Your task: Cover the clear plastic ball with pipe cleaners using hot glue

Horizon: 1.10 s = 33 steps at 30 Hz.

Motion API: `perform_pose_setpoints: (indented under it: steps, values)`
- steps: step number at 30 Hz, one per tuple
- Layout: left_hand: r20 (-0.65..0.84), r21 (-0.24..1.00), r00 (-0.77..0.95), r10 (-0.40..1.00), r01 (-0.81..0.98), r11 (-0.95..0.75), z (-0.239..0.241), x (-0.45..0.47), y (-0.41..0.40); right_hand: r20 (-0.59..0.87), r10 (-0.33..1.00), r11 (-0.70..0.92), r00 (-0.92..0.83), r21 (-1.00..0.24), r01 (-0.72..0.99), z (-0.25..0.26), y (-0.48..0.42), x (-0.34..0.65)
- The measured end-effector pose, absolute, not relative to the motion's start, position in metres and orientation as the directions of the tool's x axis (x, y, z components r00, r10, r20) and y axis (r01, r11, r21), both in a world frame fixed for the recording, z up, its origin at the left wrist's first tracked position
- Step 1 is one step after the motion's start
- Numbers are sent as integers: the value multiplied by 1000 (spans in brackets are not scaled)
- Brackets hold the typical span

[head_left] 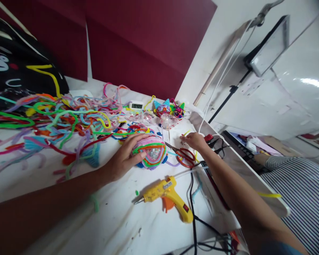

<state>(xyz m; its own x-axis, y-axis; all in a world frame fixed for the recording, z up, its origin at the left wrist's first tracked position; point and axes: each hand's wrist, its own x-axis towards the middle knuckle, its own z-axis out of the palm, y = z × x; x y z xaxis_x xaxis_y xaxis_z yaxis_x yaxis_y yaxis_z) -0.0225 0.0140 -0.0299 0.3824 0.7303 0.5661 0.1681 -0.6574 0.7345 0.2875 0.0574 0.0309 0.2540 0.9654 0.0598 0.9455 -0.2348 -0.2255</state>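
Observation:
My left hand (126, 156) is wrapped round a ball (152, 152) wound in pink, green and orange pipe cleaners, with a clear glittery centre, resting on the white table (117, 219). My right hand (195, 141) reaches to the table's right side, fingers curled down on something small that I cannot make out, just beyond the red-handled scissors (184, 156). A yellow glue gun (168, 194) lies in front of both hands, its nozzle pointing left.
A heap of coloured pipe cleaners (61, 120) covers the table's left. Behind stand a small digital clock (136, 105), clear balls (168, 121) and a colourful finished figure (170, 108). Black cables (193, 212) run off the front edge. A striped-clothed person (300, 191) is at the right.

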Motion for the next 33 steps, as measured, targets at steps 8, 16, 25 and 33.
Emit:
perform_pose_setpoints:
  steps: [8, 16, 25, 33]
  values:
    - [574, 719, 397, 716, 174, -673, -28, -24, 12, 112, 953, -169, 281, -574, 801, 25, 83, 300]
    - [592, 698, 396, 703, 185, -692, -30, -22, 12, 322, 919, 212, 228, -890, 403, 79, 56, 300]
    - [715, 529, 321, 622, 334, -780, -11, -26, 1, 275, 959, 260, 68, -950, 171, 100, -20, 268]
    - [753, 415, 456, 475, 232, -880, 56, -1, -50, 174, 980, 173, -94, -985, -16, 108, -85, 224]
